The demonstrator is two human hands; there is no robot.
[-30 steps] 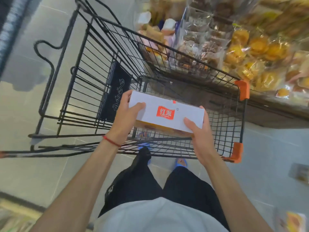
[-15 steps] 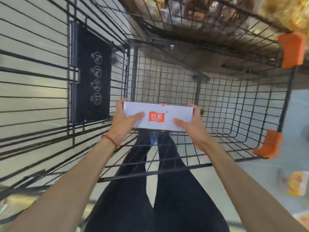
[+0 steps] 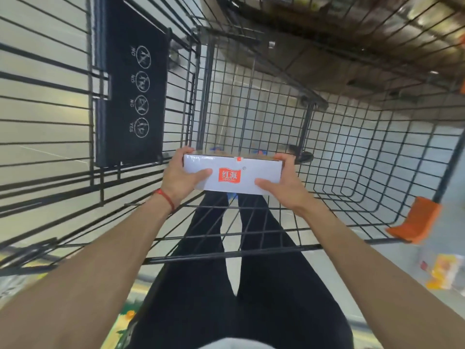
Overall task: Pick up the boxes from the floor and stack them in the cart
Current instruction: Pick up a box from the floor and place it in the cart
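Observation:
A flat white box [image 3: 232,176] with a red logo is held low inside the black wire cart [image 3: 352,172], close above its mesh floor. My left hand [image 3: 180,176] grips the box's left end, thumb on top and fingers curled round the far edge. My right hand [image 3: 283,185] grips the right end in the same way. The box lies level, its long side across the cart. I cannot tell whether it touches the cart floor.
A black sign panel [image 3: 130,84] with white icons hangs on the cart's left wall. Orange corner bumpers [image 3: 412,222] mark the right side. Packaged goods [image 3: 440,273] lie on the tiled floor at right. My dark-trousered legs show beneath the mesh.
The box has gone from above the cart's rim down deep into the basket, both hands still on its ends. My head has leaned in over the cart.

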